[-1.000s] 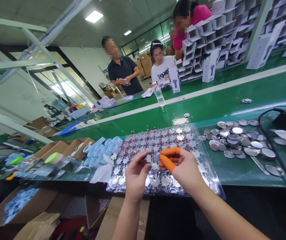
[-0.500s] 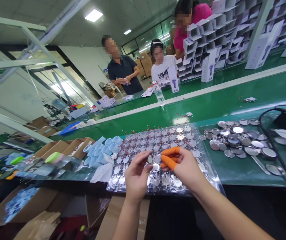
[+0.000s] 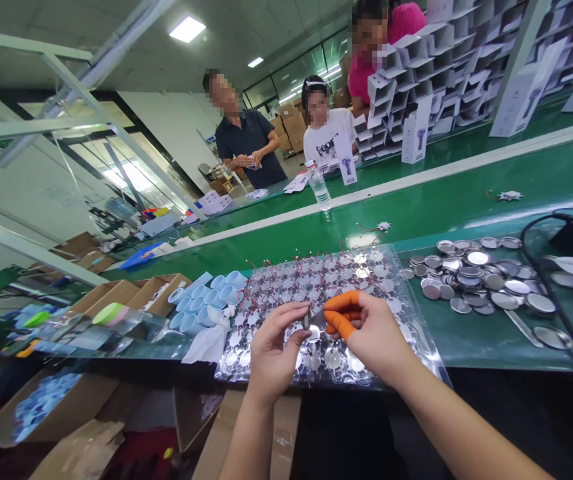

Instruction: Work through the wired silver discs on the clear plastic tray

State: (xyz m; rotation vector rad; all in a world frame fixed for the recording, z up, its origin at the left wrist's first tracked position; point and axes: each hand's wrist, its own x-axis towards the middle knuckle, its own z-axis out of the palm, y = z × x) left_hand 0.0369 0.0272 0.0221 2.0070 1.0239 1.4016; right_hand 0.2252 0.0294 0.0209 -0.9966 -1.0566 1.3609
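My left hand and my right hand meet over a clear plastic sheet covered with several small star-shaped LED boards with red wires. Both hands pinch one small silvery piece between their fingertips. Orange finger cots cover two fingers of my right hand. A pile of round metal discs lies on the green table to the right of the sheet.
Light blue plastic rings and cardboard boxes sit to the left. A green conveyor belt runs behind, with a water bottle on it. Three people stand beyond it beside stacked white cartons. A black cable loops at right.
Both hands have drawn slightly closer together and the small piece between them has turned; the view has shifted a little.
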